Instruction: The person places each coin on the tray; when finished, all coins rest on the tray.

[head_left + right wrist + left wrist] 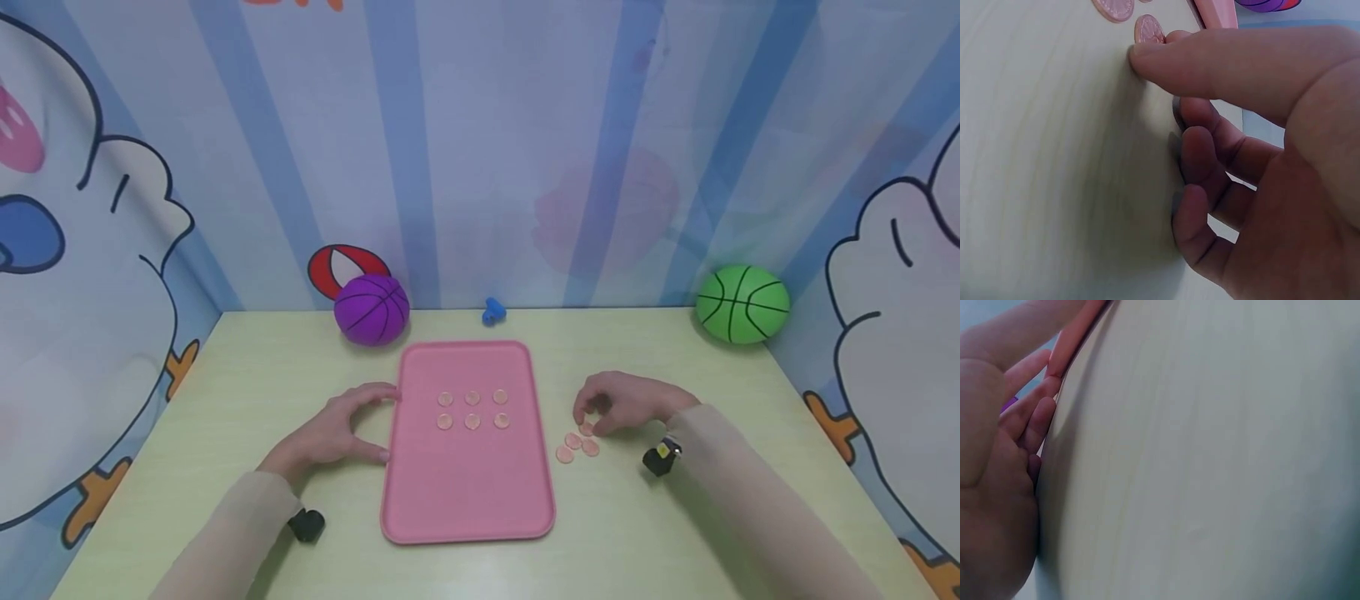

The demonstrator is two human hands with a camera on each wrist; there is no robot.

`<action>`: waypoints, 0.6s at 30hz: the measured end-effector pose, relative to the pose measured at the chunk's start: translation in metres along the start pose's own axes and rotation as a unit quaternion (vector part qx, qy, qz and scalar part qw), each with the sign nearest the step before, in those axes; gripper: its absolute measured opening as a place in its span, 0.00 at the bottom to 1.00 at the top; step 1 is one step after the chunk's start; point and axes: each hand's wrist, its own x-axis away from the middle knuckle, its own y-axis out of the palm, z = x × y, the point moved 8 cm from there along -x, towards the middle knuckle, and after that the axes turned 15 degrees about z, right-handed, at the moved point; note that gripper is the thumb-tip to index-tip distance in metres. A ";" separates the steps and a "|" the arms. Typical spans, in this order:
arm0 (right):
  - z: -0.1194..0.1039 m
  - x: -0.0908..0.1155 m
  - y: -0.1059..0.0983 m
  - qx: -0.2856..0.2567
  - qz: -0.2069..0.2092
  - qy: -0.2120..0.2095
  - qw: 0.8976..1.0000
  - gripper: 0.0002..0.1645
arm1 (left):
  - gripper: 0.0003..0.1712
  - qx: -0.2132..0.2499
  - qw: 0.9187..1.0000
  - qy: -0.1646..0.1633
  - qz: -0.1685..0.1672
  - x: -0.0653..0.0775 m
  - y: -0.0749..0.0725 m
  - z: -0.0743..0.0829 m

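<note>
A pink tray lies on the table, with several copper-coloured coins in two rows of three on it. Along the tray's left edge, my left hand has thumb and fingers spread, their tips touching the rim; the left wrist view shows the fingers against the pink side. To the right of the tray my right hand is over a small group of loose coins. Its thumb and index finger pinch one coin at the edge, while the other fingers curl loosely above the tabletop.
A purple ball sits behind the tray at the left, a green ball at the back right corner. Between them, a small blue object lies near the back edge. A printed curtain encloses the table.
</note>
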 end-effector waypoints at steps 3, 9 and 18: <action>-0.001 -0.001 0.000 0.002 -0.002 -0.006 1.000 0.14 | 0.57 0.000 1.000 0.006 0.000 0.000 -0.001 0.000; -0.002 -0.002 0.000 0.006 -0.006 -0.015 1.000 0.15 | 0.56 0.001 1.000 0.004 0.001 0.000 -0.001 -0.001; -0.001 -0.001 -0.001 0.010 -0.005 -0.018 1.000 0.16 | 0.57 0.001 1.000 0.009 0.001 0.000 0.000 0.001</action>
